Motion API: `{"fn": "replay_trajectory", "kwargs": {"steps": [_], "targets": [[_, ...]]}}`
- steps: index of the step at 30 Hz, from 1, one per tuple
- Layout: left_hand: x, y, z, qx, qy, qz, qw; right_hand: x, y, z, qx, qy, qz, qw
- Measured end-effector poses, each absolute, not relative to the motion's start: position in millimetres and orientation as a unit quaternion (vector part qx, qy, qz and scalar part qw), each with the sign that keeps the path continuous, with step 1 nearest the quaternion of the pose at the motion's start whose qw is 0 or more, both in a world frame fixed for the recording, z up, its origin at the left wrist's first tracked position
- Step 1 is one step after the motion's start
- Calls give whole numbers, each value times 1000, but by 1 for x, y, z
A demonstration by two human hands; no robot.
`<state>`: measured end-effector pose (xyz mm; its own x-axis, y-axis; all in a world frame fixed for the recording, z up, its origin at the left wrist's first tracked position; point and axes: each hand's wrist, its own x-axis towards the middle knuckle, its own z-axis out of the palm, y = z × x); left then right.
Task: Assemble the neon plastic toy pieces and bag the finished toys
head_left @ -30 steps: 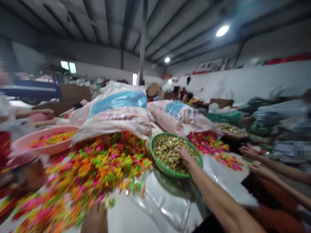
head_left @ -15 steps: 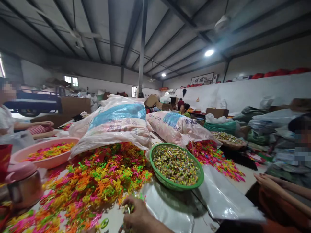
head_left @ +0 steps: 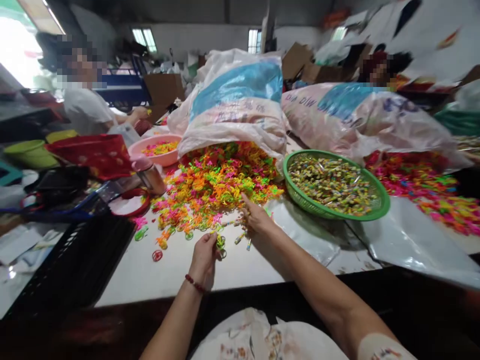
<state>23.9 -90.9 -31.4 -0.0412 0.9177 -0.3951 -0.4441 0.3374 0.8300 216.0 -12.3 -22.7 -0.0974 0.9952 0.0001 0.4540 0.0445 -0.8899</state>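
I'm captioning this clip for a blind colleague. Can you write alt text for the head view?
Two bare hands work at the near edge of a heap of neon plastic rings spilling from a sack onto a white table: the left hand pinches a ring, the right hand reaches into the heap. A green basket of small wrapped pieces sits right.

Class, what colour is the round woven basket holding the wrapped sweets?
Green: the round woven plastic basket shows clearly in the head view.
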Motion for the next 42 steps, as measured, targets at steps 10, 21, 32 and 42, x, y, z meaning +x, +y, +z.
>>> {"fn": "replay_trajectory", "kwargs": {"steps": [10,21,32,42], "targets": [[27,-97,-32,186,469,561,656,224,-22,-22,-543,-466,523,463],[40,-103,-27,130,414,579,690,207,-87,-14,-440,-366,699,429],[53,-122,-21,269,476,560,623,186,-124,-16,-476,-423,630,445],[55,-128,-19,277,522,510,625,198,-130,-21,-484,-645,445,391]]}}
